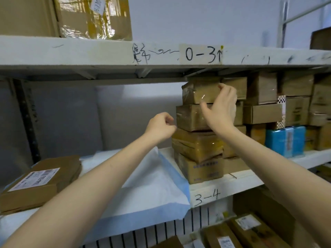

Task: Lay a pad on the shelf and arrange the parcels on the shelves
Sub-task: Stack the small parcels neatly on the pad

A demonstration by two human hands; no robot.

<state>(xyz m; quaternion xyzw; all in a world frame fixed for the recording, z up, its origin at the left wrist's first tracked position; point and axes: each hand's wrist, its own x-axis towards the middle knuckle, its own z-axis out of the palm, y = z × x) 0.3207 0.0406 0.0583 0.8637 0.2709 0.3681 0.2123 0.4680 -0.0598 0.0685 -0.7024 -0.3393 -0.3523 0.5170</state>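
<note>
**Step in hand:** arranging parcels; the pad stage is judged done.

**Pad** (154,185): white with a blue border, spread on the shelf (223,187). It lies below and left of both hands, its front edge hanging over the lip.

**Right hand** (222,106): fingers (224,87) curl over the upper right edge of the top parcel (198,92), thumb at its lower front edge, pinching it top to bottom.

**Top parcel:** brown and taped, it crowns a stack of four just right of the pad. It sits left of the right palm, close under the upper shelf (107,51).

**Left hand** (159,127): fingers curled into a fist, nothing seen in them. It is just left of the second parcel (189,117); contact cannot be told.

**Flat parcel** (41,178): on the pad, well left of and below the left fingers.

**Next move, as a judgement:** the gap overhead looks slim, so the top parcel calls for a level slide, not a lift. The left hand is placed to steady the stack, which looks uneven.
</note>
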